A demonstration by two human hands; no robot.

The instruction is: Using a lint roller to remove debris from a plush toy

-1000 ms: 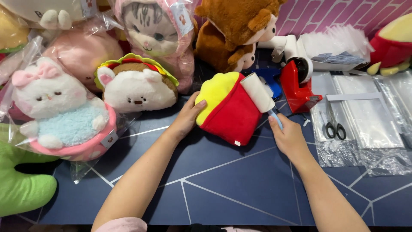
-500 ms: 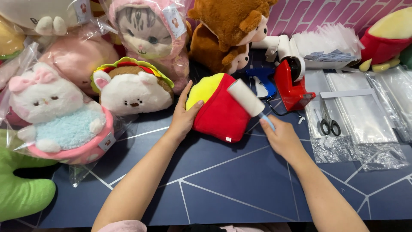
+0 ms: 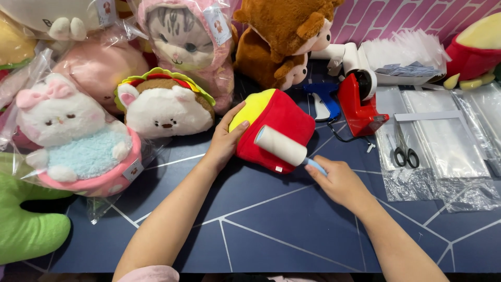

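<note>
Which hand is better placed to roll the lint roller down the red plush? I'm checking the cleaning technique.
Right. The right hand grips the lint roller by its blue handle, the roll lying on the red and yellow plush. The left hand only steadies the plush's side.

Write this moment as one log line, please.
left hand: steadies red-yellow plush | right hand: holds lint roller on plush | table
</note>
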